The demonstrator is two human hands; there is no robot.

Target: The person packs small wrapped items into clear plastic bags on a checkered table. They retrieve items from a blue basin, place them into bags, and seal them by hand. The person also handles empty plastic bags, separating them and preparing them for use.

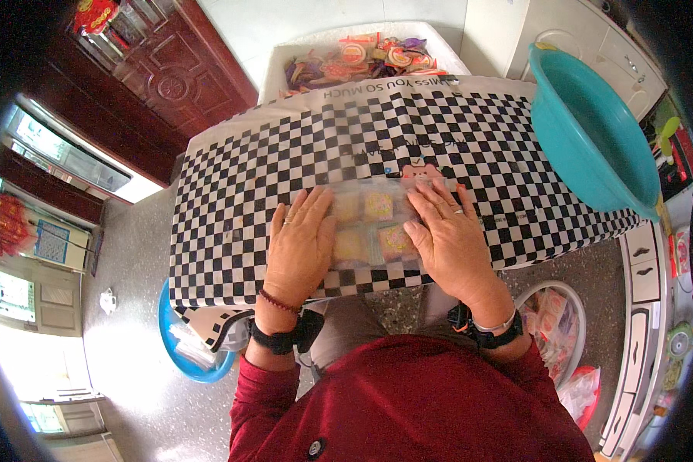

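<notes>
A clear plastic bag (pixel 371 226) lies flat on the checkered tablecloth in front of me. Several small packets, among them a yellowish packet (pixel 379 206) with a printed pattern, show through the film in two rows. My left hand (pixel 302 242) rests palm down on the bag's left side, fingers spread a little. On its right side lies my right hand (pixel 449 239), also palm down, its thumb over the edge of a lower packet. Neither hand is closed around anything. The bag's outer ends are hidden beneath my palms.
A white foam box (pixel 270 72) of wrapped packets stands beyond the table (pixel 231 173). At the table's right edge a teal basin (pixel 560 133) leans. Beside my legs are a blue tub (pixel 164 329) with plastic bags and a white bucket (pixel 580 323) with packets.
</notes>
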